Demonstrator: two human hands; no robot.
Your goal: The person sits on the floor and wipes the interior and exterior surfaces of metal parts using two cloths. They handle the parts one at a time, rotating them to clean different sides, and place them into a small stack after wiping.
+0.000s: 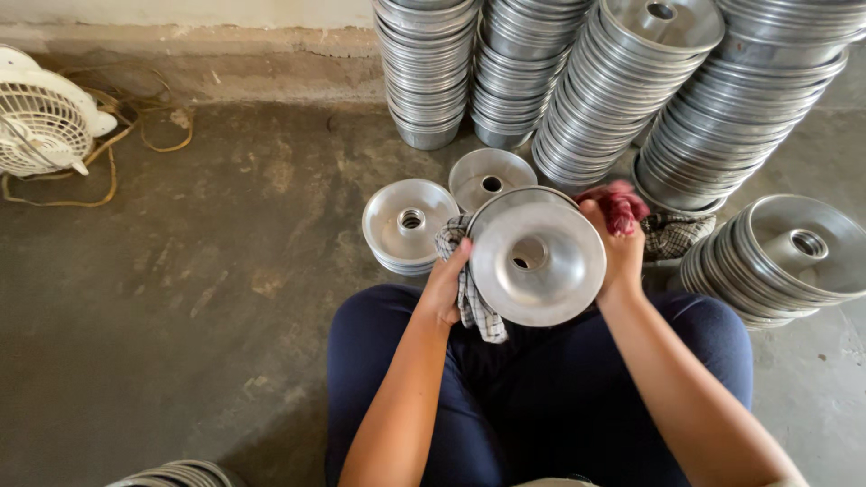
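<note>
Left hand (444,287) grips a checkered cloth (469,302) against the ring-shaped metal pan (538,261) held over the lap; right hand (618,248) clamps a red rag (621,206) on its far rim. Beyond the pan, two small pan piles (410,224) sit on the floor (180,298); tall pan stacks (622,81) behind, so much seems left.

A stained grey concrete floor (225,298) meets a rough pale plaster wall (180,27); a white plastic fan (41,113) and tangled yellowish cord (135,135) sit in daylight.
</note>
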